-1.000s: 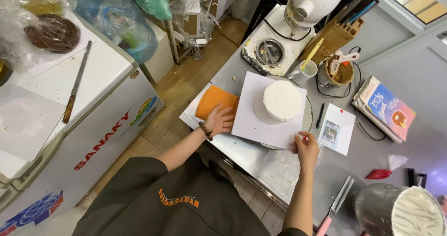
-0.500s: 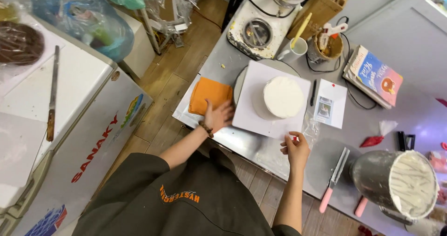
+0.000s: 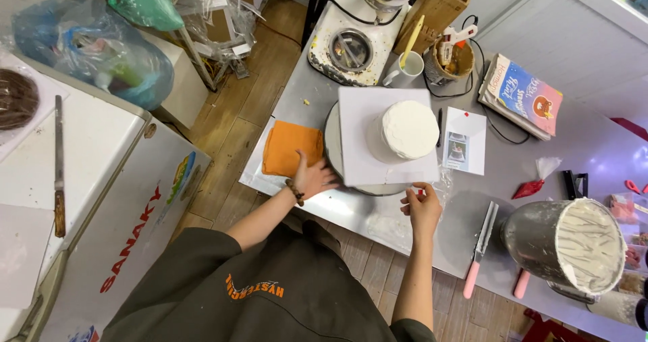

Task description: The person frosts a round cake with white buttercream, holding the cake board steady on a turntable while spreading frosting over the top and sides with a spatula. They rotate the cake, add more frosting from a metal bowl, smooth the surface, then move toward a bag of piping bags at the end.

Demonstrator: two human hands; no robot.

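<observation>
The white cake (image 3: 409, 128) sits on a square white board (image 3: 378, 139) atop the turntable (image 3: 332, 143). Left of the board, the left hand (image 3: 314, 177) rests by the orange cloth (image 3: 291, 147), fingers spread (touching the turntable's edge). The right hand (image 3: 422, 207) pinches the board's near corner.

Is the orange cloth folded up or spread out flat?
Folded. The orange cloth lies as a thick, neat rectangle with layered edges, beside the left hand.

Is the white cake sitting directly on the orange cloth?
No, the white cake sits on a white square board over a turntable, while the orange cloth lies apart to its side, under the left hand.
</observation>
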